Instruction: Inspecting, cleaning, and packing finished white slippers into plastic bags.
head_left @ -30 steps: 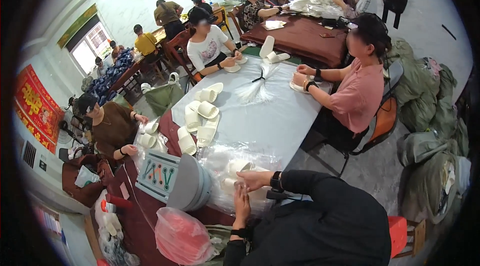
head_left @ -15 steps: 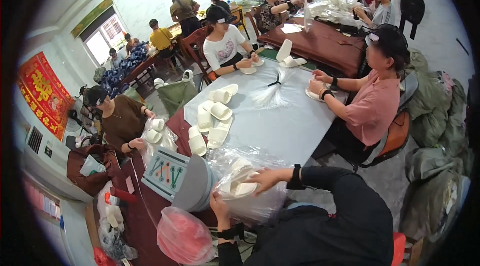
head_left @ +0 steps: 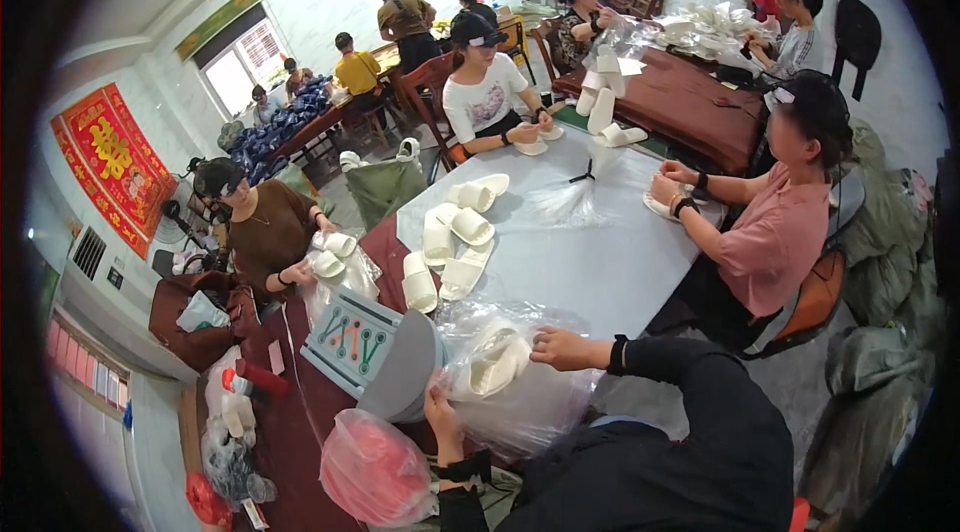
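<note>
A pair of cream slippers [head_left: 497, 360] lies inside a clear plastic bag [head_left: 520, 419] in front of me, at the near edge of the grey tabletop. My left hand [head_left: 443, 420] is closed on the bag's left edge, beside the grey box. At the bag's right side, my right hand [head_left: 565, 348] has its fingers bent and pinched together on the thin film, just off the slippers. Other cream slippers [head_left: 465, 270] rest in a cluster farther up the table.
Left of the bag stands a grey-blue box [head_left: 368, 352] with a curved flap. A pink-red bundle in plastic [head_left: 375, 467] sits near my left forearm. A tied bunch of clear strands [head_left: 575, 197] lies mid-table. Co-workers sit around, one on the right in a pink shirt [head_left: 770, 232].
My right hand has drawn back from the slippers to the bag's right side. My left hand keeps its hold. The whole view has shifted slightly.
</note>
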{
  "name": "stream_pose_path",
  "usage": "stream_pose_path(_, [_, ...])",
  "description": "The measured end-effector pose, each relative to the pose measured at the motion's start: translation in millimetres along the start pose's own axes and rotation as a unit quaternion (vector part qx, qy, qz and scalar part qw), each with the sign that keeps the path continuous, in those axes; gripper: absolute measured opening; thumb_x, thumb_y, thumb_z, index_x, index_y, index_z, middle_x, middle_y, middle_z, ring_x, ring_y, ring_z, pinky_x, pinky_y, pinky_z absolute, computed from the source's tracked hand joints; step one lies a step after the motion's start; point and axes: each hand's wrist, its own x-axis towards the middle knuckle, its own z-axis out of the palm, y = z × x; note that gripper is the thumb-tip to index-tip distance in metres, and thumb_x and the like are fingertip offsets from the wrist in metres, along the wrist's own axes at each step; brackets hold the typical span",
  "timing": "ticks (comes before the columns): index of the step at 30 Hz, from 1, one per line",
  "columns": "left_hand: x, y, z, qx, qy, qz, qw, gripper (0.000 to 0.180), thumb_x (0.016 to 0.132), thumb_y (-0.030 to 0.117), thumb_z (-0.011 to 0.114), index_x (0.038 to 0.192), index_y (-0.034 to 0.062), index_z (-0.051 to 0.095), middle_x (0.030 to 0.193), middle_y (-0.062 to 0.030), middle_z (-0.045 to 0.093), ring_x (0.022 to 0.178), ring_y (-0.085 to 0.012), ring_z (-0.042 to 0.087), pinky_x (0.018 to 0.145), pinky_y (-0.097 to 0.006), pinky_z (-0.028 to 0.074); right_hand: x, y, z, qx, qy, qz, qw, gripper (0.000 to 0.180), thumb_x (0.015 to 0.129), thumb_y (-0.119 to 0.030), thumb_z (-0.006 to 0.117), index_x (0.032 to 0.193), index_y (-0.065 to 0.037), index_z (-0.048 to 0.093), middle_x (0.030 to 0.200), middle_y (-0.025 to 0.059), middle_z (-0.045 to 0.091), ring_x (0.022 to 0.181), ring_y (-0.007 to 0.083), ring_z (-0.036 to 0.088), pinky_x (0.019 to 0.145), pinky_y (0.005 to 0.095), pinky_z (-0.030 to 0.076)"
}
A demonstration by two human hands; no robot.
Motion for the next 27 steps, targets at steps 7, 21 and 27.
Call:
stream_pose_path(7, [-2.8,40.8,-2.9,0.04,0.0,0.079,0.996,0.037,0.093,0.024,0.032,0.111,-0.0034,0.049,0.109,-0.0119,0.053,0.097,-0.0193,0.05,0.088,-0.029,0.037,71.1,-12.6,-75.4,0.05,0.235,0.13,0.962,0.006,0.075,-0.013,0.057,0.078,-0.009,0.054,0.097,0.008,0.053,0.102,0.0217,0.047,0.098,0.0473,0.023])
stream_pose_path(21, [-54.3,49.6,9.1,-0.093,-0.163,-0.025,0.982,0.04,0.094,0.025,0.031,0.122,-0.0022,0.04,0.117,-0.0118,0.049,0.101,-0.0176,0.05,0.087,-0.029,0.039,85.0,-65.9,-62.8,0.534,0.014,0.115,0.838,0.014,0.086,-0.009,0.048,0.099,-0.005,0.047,0.124,0.0131,0.042,0.117,0.0225,0.039,0.092,0.0309,0.033])
stream_pose_path(27, [-75.6,90.8,-0.6,-0.064,-0.182,-0.05,0.98,0.036,0.093,0.021,0.03,0.122,0.0012,0.041,0.118,-0.0128,0.048,0.109,-0.0194,0.043,0.095,-0.03,0.031,86.6,-90.2,-40.6,0.552,-0.119,0.141,0.813,0.027,0.085,-0.012,0.049,0.111,-0.003,0.049,0.103,0.0148,0.055,0.09,0.0215,0.054,0.079,0.0329,0.043])
